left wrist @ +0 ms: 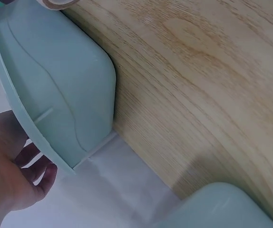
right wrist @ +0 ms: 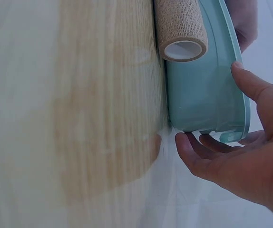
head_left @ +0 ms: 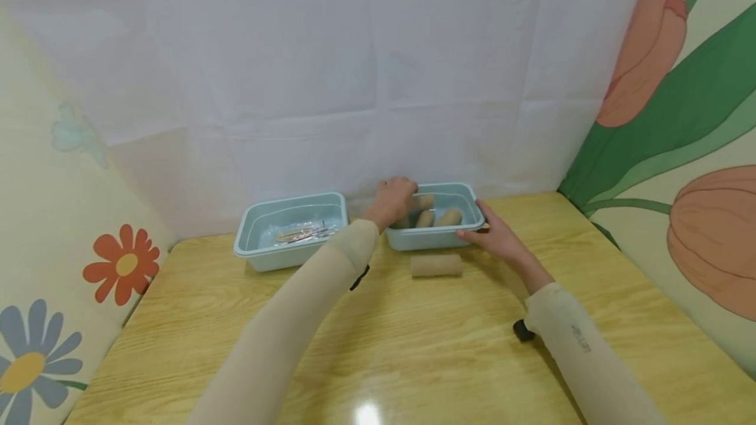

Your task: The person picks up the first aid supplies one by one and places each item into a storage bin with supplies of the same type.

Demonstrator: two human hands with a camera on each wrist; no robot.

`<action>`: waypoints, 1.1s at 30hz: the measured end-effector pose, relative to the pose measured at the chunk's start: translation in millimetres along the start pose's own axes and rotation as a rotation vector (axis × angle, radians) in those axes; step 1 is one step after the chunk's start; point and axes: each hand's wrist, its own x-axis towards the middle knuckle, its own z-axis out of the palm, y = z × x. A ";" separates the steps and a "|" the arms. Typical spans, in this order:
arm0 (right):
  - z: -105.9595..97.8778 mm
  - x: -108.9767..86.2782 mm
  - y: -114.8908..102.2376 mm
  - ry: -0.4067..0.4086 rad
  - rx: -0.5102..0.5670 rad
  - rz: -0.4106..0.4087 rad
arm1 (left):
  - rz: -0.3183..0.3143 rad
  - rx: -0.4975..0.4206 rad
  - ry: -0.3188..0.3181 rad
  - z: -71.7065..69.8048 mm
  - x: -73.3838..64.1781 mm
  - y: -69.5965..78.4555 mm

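A pale blue plastic tub (head_left: pixel 434 239) stands on the table with several tan bandage rolls (head_left: pixel 449 217) inside. My right hand (head_left: pixel 499 233) grips its right end; in the right wrist view the thumb is on the rim and the fingers bend under the end wall. My left hand (head_left: pixel 394 201) reaches over the tub's left end. In the left wrist view, that hand (left wrist: pixel 17 166) is bent at the rim, part of it hidden behind the wall; I cannot tell whether it holds a roll. Another bandage roll (right wrist: pixel 181 28), textured with a white core, lies in front of the tub.
A second pale blue tub (head_left: pixel 283 258) stands to the left, holding thin metal-looking tools in clear packaging (head_left: pixel 304 233). Behind both tubs hangs a white sheet (head_left: pixel 295 84). Painted walls flank the wooden table (head_left: pixel 413 346) on both sides.
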 end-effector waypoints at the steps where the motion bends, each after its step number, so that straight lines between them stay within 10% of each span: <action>1: 0.4 0.9 0.7 0.000 -0.004 0.000 | -0.004 0.001 0.009 0.6 -0.1 -1.4; 15: -1.0 7.0 6.0 -0.004 -0.004 0.024 | 0.041 -0.077 0.059 -10.1 -8.7 -5.3; 33: -9.1 10.7 11.8 -0.007 0.014 -0.048 | 0.288 -0.090 0.247 -40.2 -38.4 52.2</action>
